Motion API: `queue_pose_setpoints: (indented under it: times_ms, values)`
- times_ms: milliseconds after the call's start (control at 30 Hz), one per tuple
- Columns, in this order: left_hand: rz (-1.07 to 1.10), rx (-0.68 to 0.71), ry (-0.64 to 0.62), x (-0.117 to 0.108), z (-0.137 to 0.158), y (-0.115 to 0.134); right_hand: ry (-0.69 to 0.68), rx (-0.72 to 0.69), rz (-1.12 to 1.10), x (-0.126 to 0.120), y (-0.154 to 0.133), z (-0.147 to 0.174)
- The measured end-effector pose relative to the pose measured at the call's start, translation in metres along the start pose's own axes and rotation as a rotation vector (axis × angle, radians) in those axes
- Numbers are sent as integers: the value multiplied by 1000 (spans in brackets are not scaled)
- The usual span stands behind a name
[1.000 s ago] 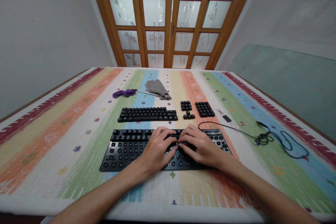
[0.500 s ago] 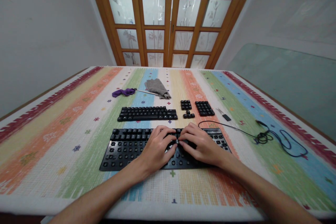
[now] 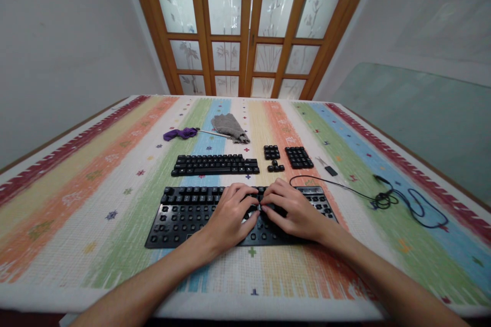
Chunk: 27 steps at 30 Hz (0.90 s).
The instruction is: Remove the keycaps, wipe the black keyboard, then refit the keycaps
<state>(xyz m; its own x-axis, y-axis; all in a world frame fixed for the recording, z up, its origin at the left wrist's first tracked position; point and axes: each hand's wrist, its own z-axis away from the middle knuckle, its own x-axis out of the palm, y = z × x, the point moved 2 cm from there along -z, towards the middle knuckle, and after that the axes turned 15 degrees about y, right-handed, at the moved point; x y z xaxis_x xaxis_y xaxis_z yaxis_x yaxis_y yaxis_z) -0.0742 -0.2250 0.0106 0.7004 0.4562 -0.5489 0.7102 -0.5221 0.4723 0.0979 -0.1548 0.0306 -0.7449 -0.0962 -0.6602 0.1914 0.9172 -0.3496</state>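
A black keyboard (image 3: 180,225) lies in front of me, with keycaps along its top row and mostly bare switches below. Over its middle, my left hand (image 3: 232,213) and my right hand (image 3: 292,210) have their fingertips together. Both hands are closed at one small dark piece, apparently a keycap, largely hidden by the fingers. Behind the keyboard, loose black keycaps stand in blocks: a wide main block (image 3: 215,164), a square block (image 3: 272,152), a small arrow-key cluster (image 3: 275,166) and a number-pad block (image 3: 299,157).
A keycap puller (image 3: 330,169) with wire prongs lies right of the number-pad block. The keyboard's cable (image 3: 383,198) lies coiled at the right. Farther back are a grey cloth (image 3: 229,127) and a purple cloth (image 3: 181,134) near a thin stick (image 3: 215,134). A striped tablecloth (image 3: 61,245) covers the table.
The fingertips have shifted slightly, and the small shiny piece between them is more hidden now. The keyboard and the keycap blocks have not moved.
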Motion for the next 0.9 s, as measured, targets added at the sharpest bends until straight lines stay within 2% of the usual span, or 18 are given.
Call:
queue_pose_setpoints:
  times_ms: [300,900]
  values:
    - [14,-7,33,0,-1,0,-1,-1,7,2,2,2]
    - [5,-12,3,2,0,-2,4,-3,37,2,1,1]
